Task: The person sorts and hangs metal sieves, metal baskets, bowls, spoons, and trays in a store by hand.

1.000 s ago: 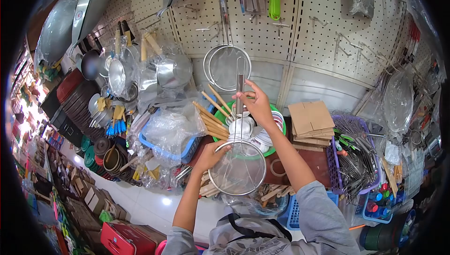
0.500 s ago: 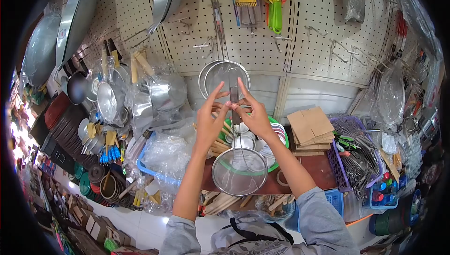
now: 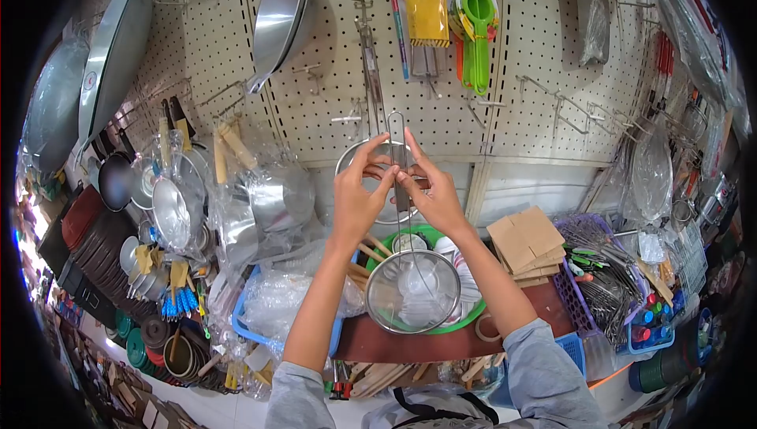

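Note:
A round wire-mesh strainer (image 3: 413, 291) with a long metal handle is held up in front of me, its mesh bowl hanging toward my body. My left hand (image 3: 364, 192) pinches the handle from the left side. On the right side, my right hand (image 3: 432, 196) pinches the same handle, fingertips close to those of the left. Behind the mesh bowl is a green basin (image 3: 473, 315) holding white dishes and wooden-handled items. More strainers (image 3: 355, 153) hang on the pegboard just beyond my hands.
A purple basket (image 3: 574, 295) of metal utensils stands at the right, beside flat cardboard pieces (image 3: 527, 240). At the left, a blue basket (image 3: 244, 326) holds plastic-wrapped goods. Pans (image 3: 281, 15) and a green squeezer (image 3: 478, 35) hang on the pegboard (image 3: 331, 58).
The pegboard and shelf goods sit lower in the view, as the camera has tilted up. The strainer bowl has shifted slightly right, and both hands still pinch its handle.

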Demonstrator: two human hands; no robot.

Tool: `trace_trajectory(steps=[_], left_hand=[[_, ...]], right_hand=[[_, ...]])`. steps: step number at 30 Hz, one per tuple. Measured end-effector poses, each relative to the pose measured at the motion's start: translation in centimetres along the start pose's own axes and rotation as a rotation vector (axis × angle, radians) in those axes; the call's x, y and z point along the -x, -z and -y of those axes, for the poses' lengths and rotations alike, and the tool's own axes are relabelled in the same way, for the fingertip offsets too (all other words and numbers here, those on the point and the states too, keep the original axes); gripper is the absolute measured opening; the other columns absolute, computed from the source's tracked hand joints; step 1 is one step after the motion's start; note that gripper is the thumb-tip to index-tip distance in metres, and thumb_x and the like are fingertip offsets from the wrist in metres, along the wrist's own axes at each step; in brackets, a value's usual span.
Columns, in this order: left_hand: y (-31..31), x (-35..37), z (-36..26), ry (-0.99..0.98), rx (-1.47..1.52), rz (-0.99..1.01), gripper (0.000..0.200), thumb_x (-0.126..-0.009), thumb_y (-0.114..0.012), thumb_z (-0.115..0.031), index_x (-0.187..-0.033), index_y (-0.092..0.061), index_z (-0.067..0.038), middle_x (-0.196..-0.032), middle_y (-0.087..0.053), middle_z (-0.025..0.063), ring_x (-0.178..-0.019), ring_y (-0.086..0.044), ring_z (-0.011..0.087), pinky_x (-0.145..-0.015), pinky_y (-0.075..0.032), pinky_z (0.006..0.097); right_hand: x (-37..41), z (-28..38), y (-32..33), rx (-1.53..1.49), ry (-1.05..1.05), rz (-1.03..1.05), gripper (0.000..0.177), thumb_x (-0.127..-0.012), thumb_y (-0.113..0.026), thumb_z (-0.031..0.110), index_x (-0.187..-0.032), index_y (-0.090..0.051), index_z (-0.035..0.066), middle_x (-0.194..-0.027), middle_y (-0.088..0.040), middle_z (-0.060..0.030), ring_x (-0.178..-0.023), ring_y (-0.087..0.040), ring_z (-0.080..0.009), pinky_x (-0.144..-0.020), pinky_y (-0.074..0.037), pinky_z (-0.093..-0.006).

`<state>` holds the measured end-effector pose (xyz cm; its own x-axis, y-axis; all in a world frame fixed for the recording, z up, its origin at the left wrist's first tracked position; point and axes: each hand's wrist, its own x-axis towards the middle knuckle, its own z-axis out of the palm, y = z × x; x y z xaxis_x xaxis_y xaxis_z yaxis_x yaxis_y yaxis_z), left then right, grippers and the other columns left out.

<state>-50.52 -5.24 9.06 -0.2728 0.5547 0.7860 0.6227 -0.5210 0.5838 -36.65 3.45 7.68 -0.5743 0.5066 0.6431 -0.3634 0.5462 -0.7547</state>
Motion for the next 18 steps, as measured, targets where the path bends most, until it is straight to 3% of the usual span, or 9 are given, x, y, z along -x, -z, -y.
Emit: trace_trajectory(steps=[9,12,14,18], left_hand=[[1.3,-7.8,-0.7,-0.099,0.016,-0.121,0.052,-0.091,-0.074,0.002,-0.141,-0.060,-0.007,-0.098,-0.074,0.0100,-0.086,-0.072,0.0144,-0.080,-0.059,0.0301],[1.7,-9.9,-0.8,-0.127,0.048,-0.166,0.052,-0.092,-0.073,0.001,-0.141,-0.060,-0.008,-0.099,-0.073,0.0099,-0.087,-0.071,0.0144,-0.080,-0.058,0.0302],[2.0,-11.1,-0.9,-0.142,0.091,-0.185,0.050,-0.092,-0.073,0.001,-0.140,-0.060,-0.008,-0.099,-0.073,0.0100,-0.087,-0.071,0.0147,-0.081,-0.058,0.0304],[2.0,-13.3,-0.7,-0.231,0.025,-0.259,0.050,-0.091,-0.071,0.002,-0.139,-0.062,-0.009,-0.094,-0.074,0.0110,-0.080,-0.073,0.0174,-0.071,-0.060,0.0326]], right_hand=[[-8.6,2.1,0.3,0.230,0.251,-0.039,0.071,-0.103,-0.062,0.009,-0.164,-0.030,0.029,-0.101,-0.075,-0.0140,-0.082,-0.071,-0.0149,-0.076,-0.060,-0.0345],[-10.8,3.4,0.2,0.277,0.234,-0.035,0.072,-0.102,-0.062,0.008,-0.164,-0.031,0.028,-0.096,-0.075,-0.0142,-0.080,-0.072,-0.0176,-0.076,-0.059,-0.0355],[-12.4,3.2,0.1,0.306,0.357,-0.058,0.071,-0.102,-0.061,0.008,-0.164,-0.031,0.027,-0.092,-0.075,-0.0138,-0.079,-0.073,-0.0191,-0.075,-0.058,-0.0363],[-14.8,3.6,-0.1,0.304,0.384,-0.083,0.071,-0.102,-0.061,0.008,-0.164,-0.032,0.026,-0.088,-0.074,-0.0142,-0.079,-0.073,-0.0226,-0.075,-0.057,-0.0381]])
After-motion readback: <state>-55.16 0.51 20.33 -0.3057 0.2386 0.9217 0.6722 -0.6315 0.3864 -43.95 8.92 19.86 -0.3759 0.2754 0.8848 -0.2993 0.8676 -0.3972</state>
